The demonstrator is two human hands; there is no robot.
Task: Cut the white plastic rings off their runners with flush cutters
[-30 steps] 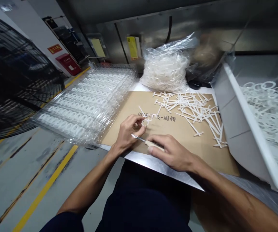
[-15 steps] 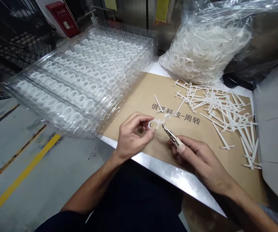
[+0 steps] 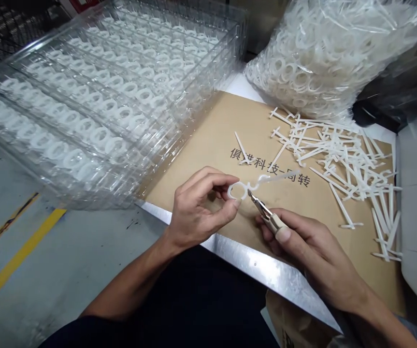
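Stacked trays [image 3: 95,96] of white rings fill the upper left, hanging a bit past the tabletop [image 3: 259,265] edge. Lower middle, the left hand [image 3: 197,210] pinches a ring piece [image 3: 242,189] between thumb and fingertips, held up off the cardboard [image 3: 208,140], its stick tail running off to the right. A second ago the nippers [image 3: 263,210] lay flat, pointing left under that hand. Now they've swung round and the tip sits just below the neck right of the ring, touching or nearly, can't tell. The right hand [image 3: 309,246] is clenched round the handle, thumb on top. Far right, loose sticks [image 3: 342,154] litter the cardboard, with a bag [image 3: 331,53] of rings in the upper right
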